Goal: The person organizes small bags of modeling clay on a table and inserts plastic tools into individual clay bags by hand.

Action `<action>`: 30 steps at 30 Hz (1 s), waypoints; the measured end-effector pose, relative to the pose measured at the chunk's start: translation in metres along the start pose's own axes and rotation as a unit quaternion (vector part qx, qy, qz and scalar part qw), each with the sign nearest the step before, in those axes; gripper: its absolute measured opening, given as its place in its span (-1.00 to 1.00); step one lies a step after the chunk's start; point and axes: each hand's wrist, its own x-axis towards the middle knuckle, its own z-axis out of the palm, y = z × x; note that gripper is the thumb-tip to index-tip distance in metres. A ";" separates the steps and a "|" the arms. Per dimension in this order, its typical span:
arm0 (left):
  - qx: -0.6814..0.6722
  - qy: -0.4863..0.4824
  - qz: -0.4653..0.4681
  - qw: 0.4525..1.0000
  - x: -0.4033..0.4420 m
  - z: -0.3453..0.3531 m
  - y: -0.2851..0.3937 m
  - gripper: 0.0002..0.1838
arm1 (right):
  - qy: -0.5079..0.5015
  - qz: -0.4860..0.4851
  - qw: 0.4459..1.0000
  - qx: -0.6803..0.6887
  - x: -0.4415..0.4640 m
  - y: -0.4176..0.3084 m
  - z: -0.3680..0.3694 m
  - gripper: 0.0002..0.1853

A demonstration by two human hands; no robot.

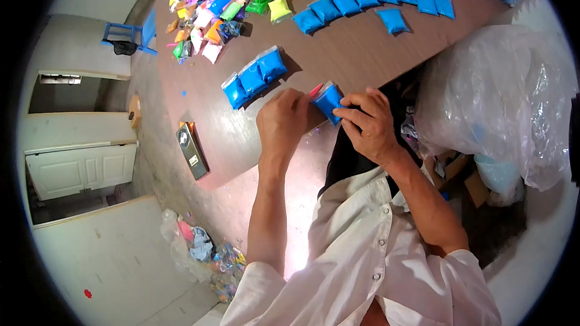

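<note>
My right hand pinches the edge of a small clear packet of blue clay-like material at the table's near edge. Beside the packet's top left, my left hand is closed, with a small red pointed object at its fingertips; its kind is not clear. Just beyond my left hand, three blue packets lie side by side, touching. Farther off, several more blue packets form a curved row, with one single blue packet in front of it.
A heap of mixed-colour packets covers the table's far left. Near the left edge lies a phone. A large clear plastic bag bulges at the right. Behind the table stands a blue chair; plastic scraps lie on the floor.
</note>
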 end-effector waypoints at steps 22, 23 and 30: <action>-0.185 0.082 -0.052 0.978 -0.032 0.003 0.011 -0.91 | 0.074 0.262 0.958 0.091 -0.003 -0.010 -0.008 -0.76; -0.197 0.070 -0.018 0.978 -0.032 0.010 0.014 -0.92 | 0.047 0.365 0.918 0.151 -0.005 -0.010 -0.009 -0.76; -0.139 -0.004 0.025 0.990 -0.024 0.034 0.038 -0.95 | 0.099 0.354 0.899 0.236 -0.008 -0.004 -0.005 -0.68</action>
